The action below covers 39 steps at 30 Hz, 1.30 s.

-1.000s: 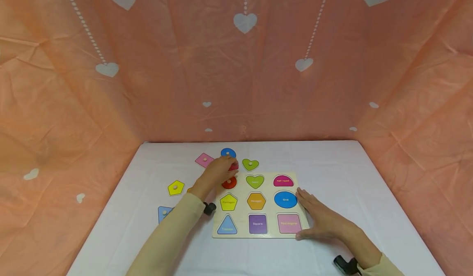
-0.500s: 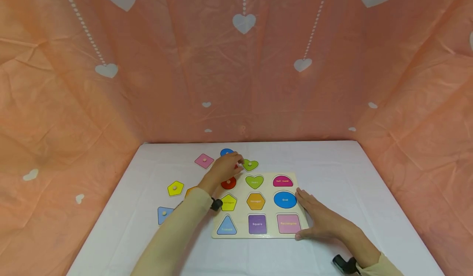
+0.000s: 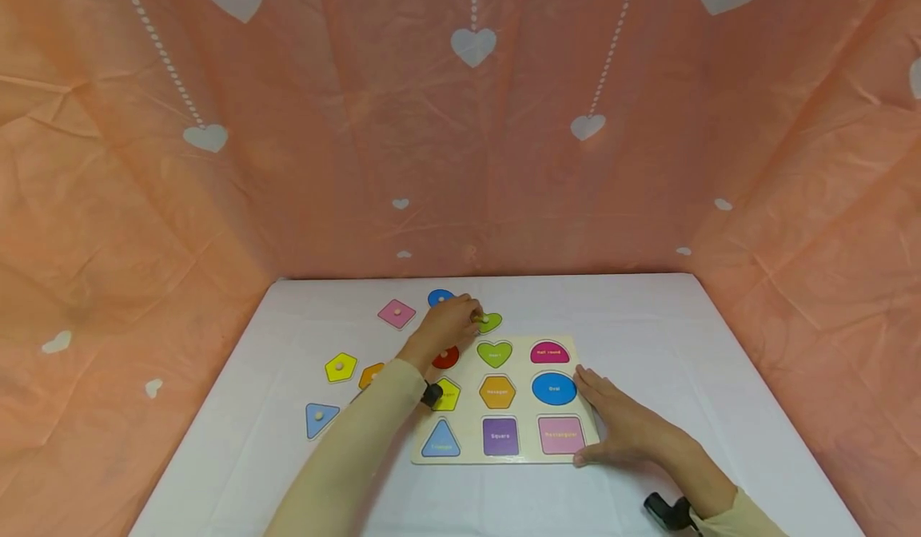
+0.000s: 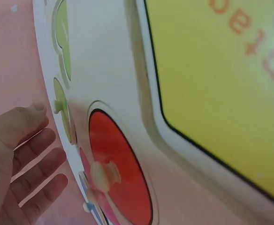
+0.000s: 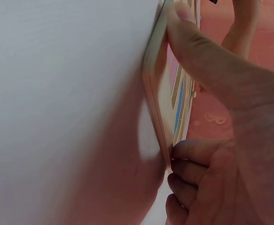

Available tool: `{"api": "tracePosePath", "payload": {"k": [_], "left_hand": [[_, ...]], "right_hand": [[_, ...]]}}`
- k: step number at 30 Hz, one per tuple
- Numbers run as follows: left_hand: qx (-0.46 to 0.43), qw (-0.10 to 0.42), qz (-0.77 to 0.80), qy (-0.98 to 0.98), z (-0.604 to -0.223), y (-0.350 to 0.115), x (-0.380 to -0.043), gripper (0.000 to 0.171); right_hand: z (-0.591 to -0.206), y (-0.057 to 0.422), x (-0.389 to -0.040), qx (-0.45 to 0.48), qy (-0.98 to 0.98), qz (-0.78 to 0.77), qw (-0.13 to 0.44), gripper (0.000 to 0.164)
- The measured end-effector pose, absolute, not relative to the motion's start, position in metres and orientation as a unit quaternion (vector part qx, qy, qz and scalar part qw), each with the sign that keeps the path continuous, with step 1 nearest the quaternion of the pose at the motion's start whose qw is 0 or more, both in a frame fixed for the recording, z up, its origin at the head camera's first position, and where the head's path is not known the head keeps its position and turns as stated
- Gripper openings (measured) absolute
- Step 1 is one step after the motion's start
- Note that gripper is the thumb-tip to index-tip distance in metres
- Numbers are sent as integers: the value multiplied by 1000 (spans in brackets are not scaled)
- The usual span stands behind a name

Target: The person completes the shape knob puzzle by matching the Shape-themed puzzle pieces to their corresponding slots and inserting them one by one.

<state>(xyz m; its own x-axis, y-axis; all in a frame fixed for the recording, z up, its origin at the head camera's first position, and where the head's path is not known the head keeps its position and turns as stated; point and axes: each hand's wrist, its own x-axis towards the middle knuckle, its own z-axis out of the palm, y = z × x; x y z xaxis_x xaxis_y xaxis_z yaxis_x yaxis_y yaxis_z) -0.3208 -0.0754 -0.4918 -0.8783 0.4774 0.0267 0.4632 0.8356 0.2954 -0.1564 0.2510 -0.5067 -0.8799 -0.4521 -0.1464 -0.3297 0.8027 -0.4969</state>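
Near the far edge of the tabletop [image 3: 633, 317], a green heart [image 3: 492, 324] is partly hidden by the loosely spread left hand [image 3: 444, 326]; "Square" is legible on the board [image 3: 471, 415], touched by the straight-fingered right hand [image 3: 624, 425].

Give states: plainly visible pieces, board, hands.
Red circle: set in board
Green heart: loose on table
Yellow pentagon: loose
Blue triangle: loose
Pink piece: loose
Orange hexagon: loose
Blue oval: loose
Board: flat on table
Left hand: gripping nothing, near green heart
Right hand: touching board
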Motion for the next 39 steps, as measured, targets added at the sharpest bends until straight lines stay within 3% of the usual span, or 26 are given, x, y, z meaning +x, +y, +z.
{"api": "tracePosePath", "payload": {"k": [26,39], "left_hand": [[232,24,128,964,-501,-61,-322,26],[218,15,143,965,-505,-58,-325,18]], "right_hand": [[-506,252,-156,-210,939,-240,130,132],[-507,252,-155,-203,939,-242,133,132]]}}
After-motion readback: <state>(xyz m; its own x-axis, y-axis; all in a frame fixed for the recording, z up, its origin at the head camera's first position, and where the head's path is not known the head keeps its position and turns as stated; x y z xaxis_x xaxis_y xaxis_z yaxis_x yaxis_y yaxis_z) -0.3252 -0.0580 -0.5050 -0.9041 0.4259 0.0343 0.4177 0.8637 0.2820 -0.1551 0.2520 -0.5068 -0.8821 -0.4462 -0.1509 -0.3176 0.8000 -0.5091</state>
